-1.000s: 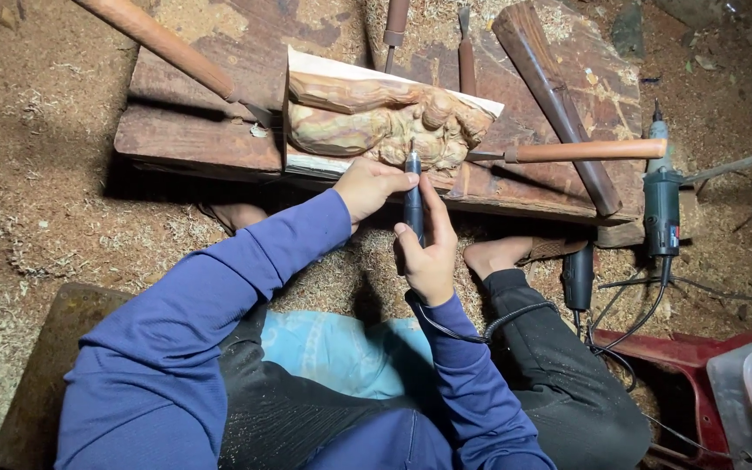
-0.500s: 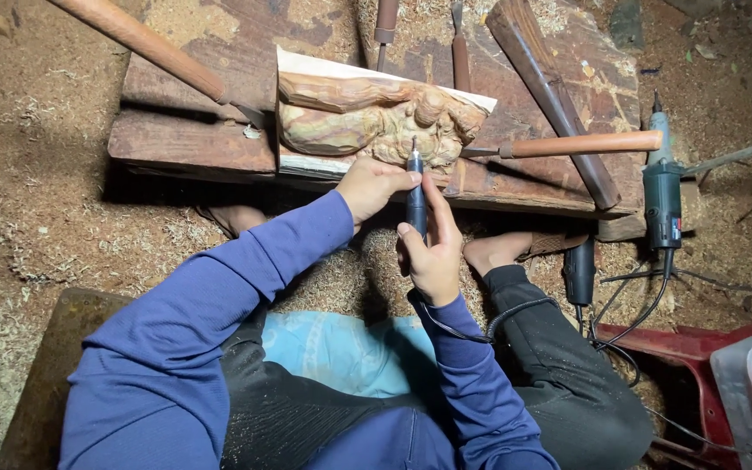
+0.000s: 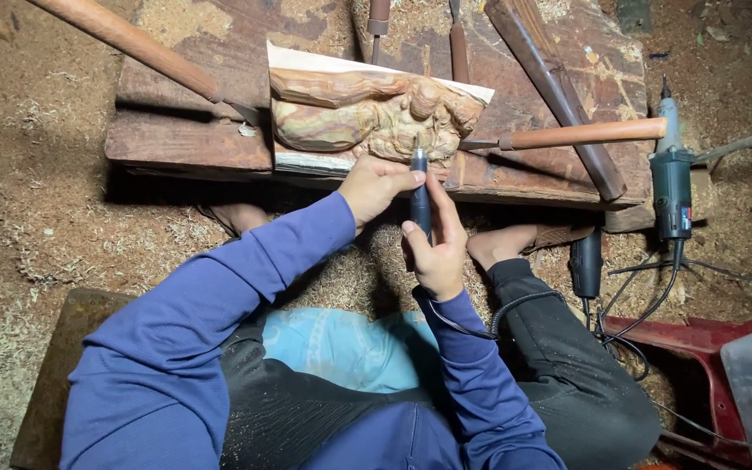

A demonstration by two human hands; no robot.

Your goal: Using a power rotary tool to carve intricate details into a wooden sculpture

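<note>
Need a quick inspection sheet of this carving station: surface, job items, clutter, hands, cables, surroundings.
Surface: worn wooden slab low on the ground, dusted with chips.
Job's things: carved wood relief lying on the slab; slim rotary handpiece, tip at the relief's near edge.
Clutter: wooden-handled tools and chisels on the slab; green die grinder at its right end.
Hands: right hand grips the handpiece; left hand steadies it near the tip.
Cables: black cord over the right leg; more cords by the grinder.
Surroundings: sawdust-covered floor; red tray at right.
</note>
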